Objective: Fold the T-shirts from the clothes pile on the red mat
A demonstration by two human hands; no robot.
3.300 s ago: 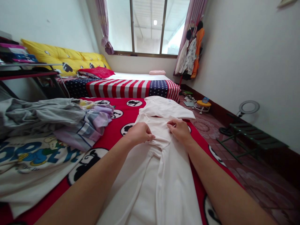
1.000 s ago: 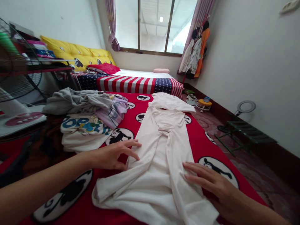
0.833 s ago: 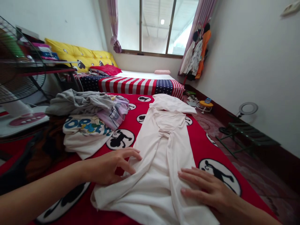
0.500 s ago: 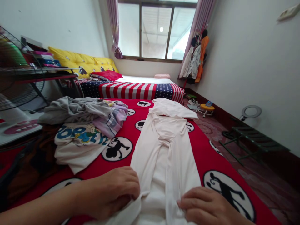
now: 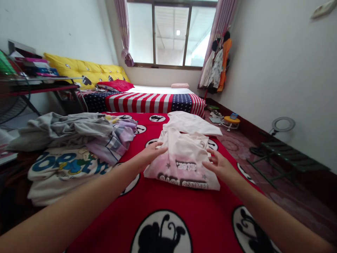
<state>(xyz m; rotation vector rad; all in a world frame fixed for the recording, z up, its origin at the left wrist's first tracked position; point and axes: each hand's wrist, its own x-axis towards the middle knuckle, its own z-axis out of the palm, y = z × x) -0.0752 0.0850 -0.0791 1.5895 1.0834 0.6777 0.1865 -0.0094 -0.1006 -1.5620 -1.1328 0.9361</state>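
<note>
A white and pink printed shirt [image 5: 181,158] lies doubled over on the red blanket [image 5: 105,225], its lettering showing upside down near the front fold. At the shirt's left edge my left hand [image 5: 154,153] has its fingers stretched out. Opposite it, my right hand [image 5: 218,163] is over the right edge with fingers spread. Neither hand grips the cloth; whether the fingertips touch it I cannot tell. Just beyond the shirt is a flat white garment [image 5: 192,123].
On the left are a grey garment [image 5: 65,128], a lilac checked garment [image 5: 116,138] and a cream printed shirt [image 5: 71,168], heaped together. A striped bed [image 5: 147,102] stands behind. To the right are a dark folding stool [image 5: 286,154] and a ring light [image 5: 283,123].
The shirt's near half has been folded away from me onto its far part, bringing the print into view. Both hands have moved forward and let go of the cloth.
</note>
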